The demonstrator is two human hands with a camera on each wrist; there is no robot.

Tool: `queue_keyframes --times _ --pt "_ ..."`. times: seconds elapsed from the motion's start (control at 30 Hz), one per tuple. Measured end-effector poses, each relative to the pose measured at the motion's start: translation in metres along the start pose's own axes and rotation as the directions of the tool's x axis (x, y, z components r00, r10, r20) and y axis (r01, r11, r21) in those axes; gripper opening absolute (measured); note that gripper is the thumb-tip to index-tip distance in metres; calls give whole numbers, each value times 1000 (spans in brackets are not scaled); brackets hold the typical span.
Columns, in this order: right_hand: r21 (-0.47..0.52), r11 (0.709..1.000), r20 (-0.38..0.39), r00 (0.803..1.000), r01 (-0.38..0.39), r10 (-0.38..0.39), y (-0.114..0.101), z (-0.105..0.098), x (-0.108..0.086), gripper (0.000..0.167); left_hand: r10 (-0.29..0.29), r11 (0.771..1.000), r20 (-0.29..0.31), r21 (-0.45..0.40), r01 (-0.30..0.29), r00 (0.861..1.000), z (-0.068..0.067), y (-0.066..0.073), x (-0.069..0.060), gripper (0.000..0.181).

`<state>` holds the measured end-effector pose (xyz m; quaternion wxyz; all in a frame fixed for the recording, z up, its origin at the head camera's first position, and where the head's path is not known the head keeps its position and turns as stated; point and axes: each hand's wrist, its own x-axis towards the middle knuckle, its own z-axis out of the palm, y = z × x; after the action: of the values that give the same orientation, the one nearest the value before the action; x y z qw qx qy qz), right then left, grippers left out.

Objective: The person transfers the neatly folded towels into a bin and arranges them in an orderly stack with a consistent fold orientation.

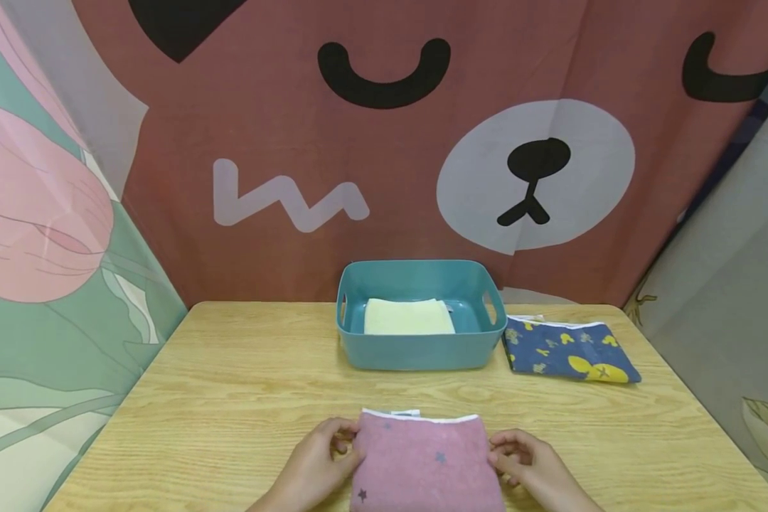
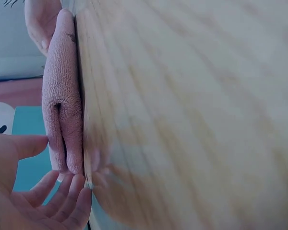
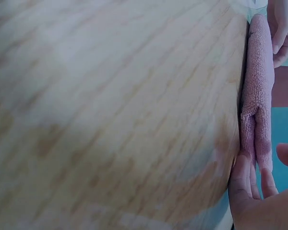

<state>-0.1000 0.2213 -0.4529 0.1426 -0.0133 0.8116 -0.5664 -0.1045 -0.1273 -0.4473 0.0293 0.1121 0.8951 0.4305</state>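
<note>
A folded pink towel (image 1: 425, 459) with grey stars, white trim and a small label lies at the front of the wooden table. My left hand (image 1: 320, 459) is at its left side, fingertips touching the folded edge and thumb against the cloth. On the other side is my right hand (image 1: 534, 462), its fingers loosely bent and touching the right edge. In the right wrist view that hand's thumb stands apart from the towel (image 3: 259, 81). Seen edge-on in the left wrist view, the towel (image 2: 62, 81) shows its stacked layers. Neither hand grips it.
Behind the towel stands a teal basket (image 1: 416, 353) with a folded pale yellow towel (image 1: 409, 316) inside. To its right lies a folded blue towel (image 1: 569, 348) with yellow figures. Printed curtains (image 1: 281, 128) hang behind the wooden table (image 1: 243, 377) and along both sides.
</note>
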Motion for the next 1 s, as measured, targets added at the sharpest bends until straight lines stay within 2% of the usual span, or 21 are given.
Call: queue_keyframes --times 0.17,0.3,0.43,0.57,0.7,0.83,1.0 --pt "-14 1000 2 1000 -25 25 -2 0 -2 41 -24 999 -19 24 25 1000 2 1 -1 34" --pt "-1 997 13 997 -75 75 -5 1 -2 45 -84 996 9 37 83 996 1 4 -1 44" --pt "0 994 14 994 -111 111 -6 3 0 49 -94 995 42 21 93 995 2 6 -1 54" --pt "-5 997 58 995 -80 80 -6 4 0 54 -93 995 87 -37 97 992 4 6 0 63" --pt "2 999 106 994 -33 33 -6 4 0 60 -113 987 131 -102 126 985 6 6 0 73" --pt "-8 1000 115 993 -13 14 -5 5 3 63 -120 983 151 -120 139 981 7 6 1 79" --pt "-41 999 118 992 -31 36 -5 6 5 64 -139 981 158 -112 158 978 6 9 2 77"
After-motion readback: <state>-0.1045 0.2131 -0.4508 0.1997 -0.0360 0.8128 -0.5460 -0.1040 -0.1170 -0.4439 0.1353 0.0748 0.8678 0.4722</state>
